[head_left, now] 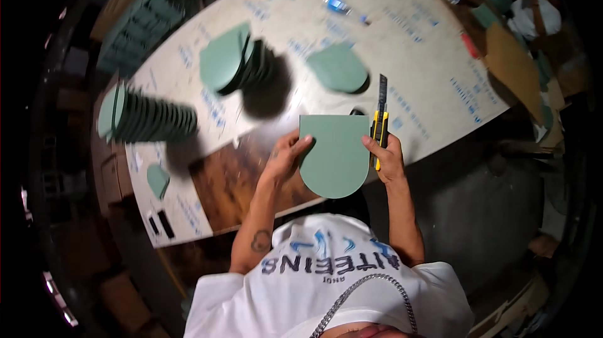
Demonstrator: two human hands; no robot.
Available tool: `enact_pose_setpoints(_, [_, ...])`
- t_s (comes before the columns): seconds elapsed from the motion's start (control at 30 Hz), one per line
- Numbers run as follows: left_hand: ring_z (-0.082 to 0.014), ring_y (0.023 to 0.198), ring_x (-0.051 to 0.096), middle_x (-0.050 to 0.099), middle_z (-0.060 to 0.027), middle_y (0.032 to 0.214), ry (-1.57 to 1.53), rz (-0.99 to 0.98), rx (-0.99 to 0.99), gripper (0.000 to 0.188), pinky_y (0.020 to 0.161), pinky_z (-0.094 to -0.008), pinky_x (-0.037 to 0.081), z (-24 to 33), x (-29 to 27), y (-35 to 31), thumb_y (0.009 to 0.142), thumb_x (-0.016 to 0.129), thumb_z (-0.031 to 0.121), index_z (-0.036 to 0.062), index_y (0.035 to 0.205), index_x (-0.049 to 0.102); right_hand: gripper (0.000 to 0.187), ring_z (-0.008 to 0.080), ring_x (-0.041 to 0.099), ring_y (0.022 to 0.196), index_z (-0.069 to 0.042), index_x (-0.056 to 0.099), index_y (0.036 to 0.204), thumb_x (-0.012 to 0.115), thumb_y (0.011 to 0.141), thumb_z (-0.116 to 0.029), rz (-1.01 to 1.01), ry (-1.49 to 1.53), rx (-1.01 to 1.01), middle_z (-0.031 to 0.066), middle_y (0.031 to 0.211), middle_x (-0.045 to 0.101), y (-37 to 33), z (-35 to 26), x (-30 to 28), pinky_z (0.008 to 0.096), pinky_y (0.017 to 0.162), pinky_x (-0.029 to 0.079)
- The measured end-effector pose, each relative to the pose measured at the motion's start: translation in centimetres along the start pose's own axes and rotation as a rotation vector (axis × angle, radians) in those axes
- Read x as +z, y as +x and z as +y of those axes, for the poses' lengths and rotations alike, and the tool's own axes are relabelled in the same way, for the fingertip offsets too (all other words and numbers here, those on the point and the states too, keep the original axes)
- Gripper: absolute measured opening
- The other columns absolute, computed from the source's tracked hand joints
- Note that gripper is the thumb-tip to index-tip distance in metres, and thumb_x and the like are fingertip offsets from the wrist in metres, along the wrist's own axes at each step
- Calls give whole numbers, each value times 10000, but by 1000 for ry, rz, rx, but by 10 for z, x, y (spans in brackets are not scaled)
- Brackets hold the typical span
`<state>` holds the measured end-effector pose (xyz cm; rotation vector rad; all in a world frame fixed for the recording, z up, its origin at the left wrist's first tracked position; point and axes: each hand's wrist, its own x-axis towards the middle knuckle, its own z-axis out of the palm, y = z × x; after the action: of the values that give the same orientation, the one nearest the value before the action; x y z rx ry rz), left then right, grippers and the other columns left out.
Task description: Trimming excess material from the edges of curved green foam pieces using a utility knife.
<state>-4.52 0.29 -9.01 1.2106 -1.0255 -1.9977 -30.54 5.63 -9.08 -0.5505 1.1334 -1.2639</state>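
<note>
A flat green panel point(335, 156), straight along the top and rounded at the bottom, is held up in front of my shirt. My left hand point(289, 157) grips its left edge, thumb on the face. The right edge is pinched by my right hand point(389, 161), which also holds a yellow and black utility knife point(380, 121) upright beside the panel, its dark blade pointing away from me. Just beyond, a similar green panel point(338, 66) rests on the white table point(282, 17).
Green panels form a stack point(223, 61) on the table and a leaning row point(151, 115) at its left edge. A small green piece point(157, 181) and black strips point(166, 223) lie nearer. Brown board point(232, 181) covers the near side. A plastic bottle point(337, 5) lies far off.
</note>
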Motion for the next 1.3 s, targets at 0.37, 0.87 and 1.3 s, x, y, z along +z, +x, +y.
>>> enact_pose_setpoints(0.37, [-195, 966, 640, 687, -108, 1074, 718, 119, 469, 345, 879, -292, 478, -86, -117, -114, 905, 583, 26, 71, 1246, 611, 289, 194, 658, 661, 1, 558, 1009, 627, 961, -276, 529, 180, 92, 164, 843, 683, -214, 206, 60, 305, 567, 537])
enact_pose_setpoints(0.87, [-462, 1370, 279, 252, -296, 1513, 1487, 216, 691, 564, 1041, -650, 267, -193, -128, -75, 917, 597, 318, 77, 1402, 443, 396, 162, 601, 656, -3, 586, 1247, 525, 1005, -310, 449, -500, 131, 76, 878, 644, -252, 296, 75, 289, 593, 467])
enact_pose_setpoints(1.3, [-474, 1107, 415, 435, -371, 1224, 1573, 566, 725, 498, 951, -572, 324, -208, -128, 7, 969, 438, 447, 165, 1366, 545, 448, 219, 633, 727, -54, 683, 1131, 835, 740, -211, 401, -1361, -699, 66, 946, 618, -172, 308, 40, 306, 622, 527])
